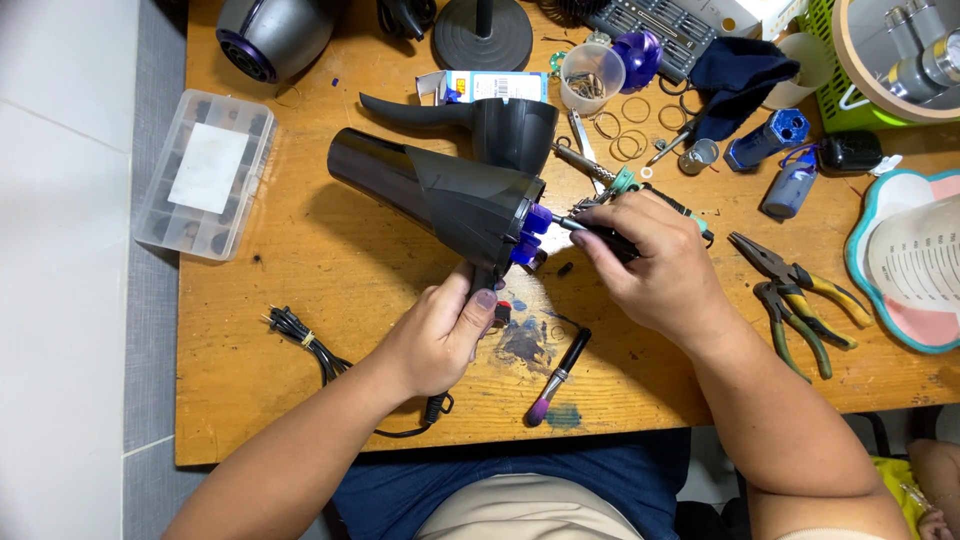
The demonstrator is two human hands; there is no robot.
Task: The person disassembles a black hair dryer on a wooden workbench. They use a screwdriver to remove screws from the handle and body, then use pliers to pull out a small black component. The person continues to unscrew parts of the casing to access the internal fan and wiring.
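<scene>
Your left hand [440,335] gripped the black hair dryer [440,195] by its handle, long axis running up-left over the wooden table [300,260]; your right hand [655,265], closed around a screwdriver [590,232], met its near end from the right.

table [300,250]: worn orange-brown wood, scratched, dark stains near its front edge | floor [60,300]: pale large tiles at left, with a grey strip [150,380] running along the table's side | light: bright, even, from above, soft shadows | wall, windows: out of view | round black stand base [483,35] at the table's far edge
</scene>
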